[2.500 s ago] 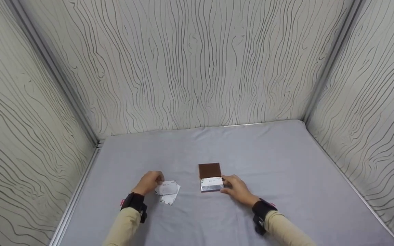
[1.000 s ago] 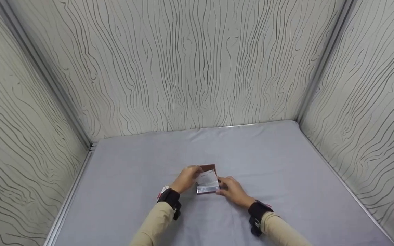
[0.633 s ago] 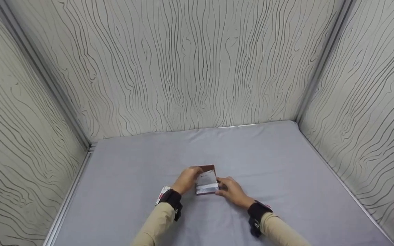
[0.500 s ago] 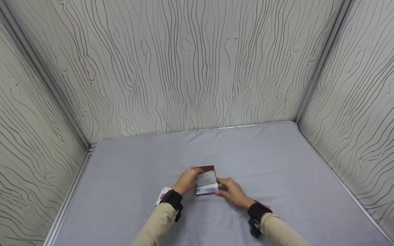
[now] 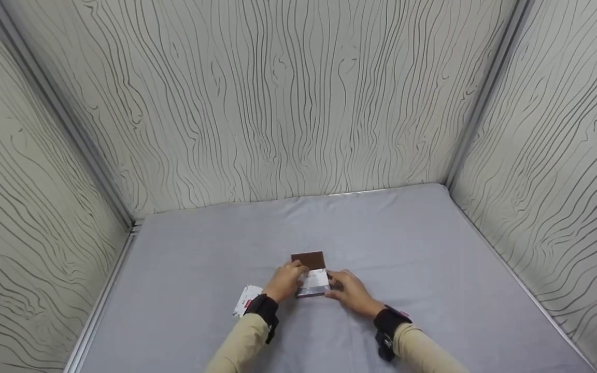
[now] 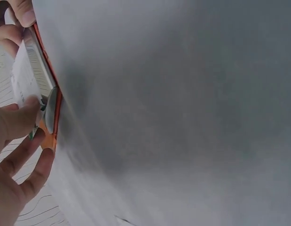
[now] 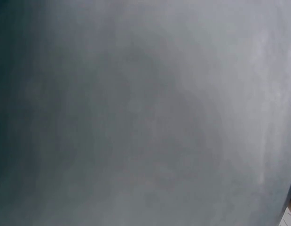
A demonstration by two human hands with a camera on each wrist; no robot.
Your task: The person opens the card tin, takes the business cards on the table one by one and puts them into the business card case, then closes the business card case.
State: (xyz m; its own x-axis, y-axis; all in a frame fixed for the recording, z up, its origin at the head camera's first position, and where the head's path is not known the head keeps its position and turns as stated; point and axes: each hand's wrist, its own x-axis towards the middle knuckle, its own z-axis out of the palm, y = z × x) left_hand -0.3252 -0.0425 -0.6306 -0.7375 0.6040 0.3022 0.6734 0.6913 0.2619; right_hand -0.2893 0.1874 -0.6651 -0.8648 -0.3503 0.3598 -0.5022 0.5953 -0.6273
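A brown card case lies unfolded at the middle of the table, its lid at the far side and a silvery near part. Over the near part is a white business card. My left hand pinches this card at its left side; in the left wrist view the thumb presses on the card's face. From the right, my right hand grips the case's edge between thumb and fingers. Another white card lies left of the left wrist, partly covered by it. The right wrist view shows mostly blurred cloth.
Grey cloth with slight wrinkles covers the table. Wood-grain-patterned panels stand behind and at both sides, joined by grey metal posts. A black wrist strap with a camera sits on each arm.
My left hand has gone right from the loose cards to the case, bringing one card. That card has since slid toward the near part, baring more brown lid. The right hand keeps its grip.
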